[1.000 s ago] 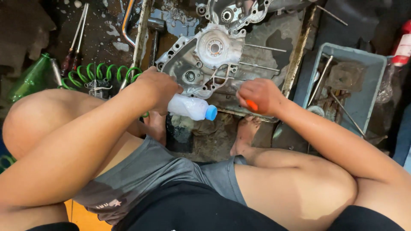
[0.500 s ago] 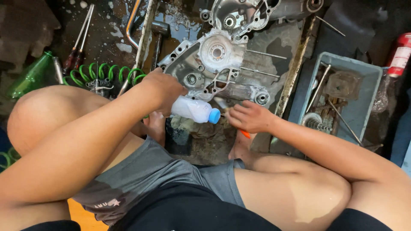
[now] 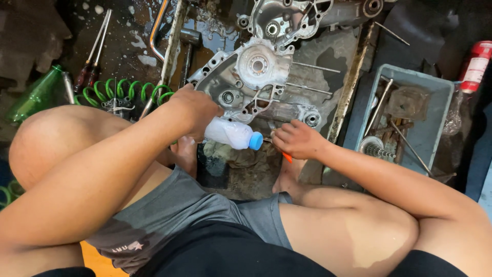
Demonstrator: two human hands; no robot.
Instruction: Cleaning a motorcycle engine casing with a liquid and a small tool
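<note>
Left hand (image 3: 192, 110) wraps a small milky plastic bottle (image 3: 230, 134) with a blue cap, tipped sideways beside the grey cast-metal engine casing (image 3: 251, 77). Right hand (image 3: 297, 139) pinches an orange-handled tool (image 3: 287, 157). The blue-grey bin (image 3: 435, 128) holds rods and a spring.

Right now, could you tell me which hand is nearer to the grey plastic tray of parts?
Right. The right hand is just beside the grey tray; the left hand, holding the white bottle, is farther away.

Only 3 containers w/ anything — small white plastic bottle (image 3: 229, 133), blue cap, lying sideways at centre; red can (image 3: 474, 66) w/ pale label, far right edge; green bottle (image 3: 36, 95) far left.
</note>
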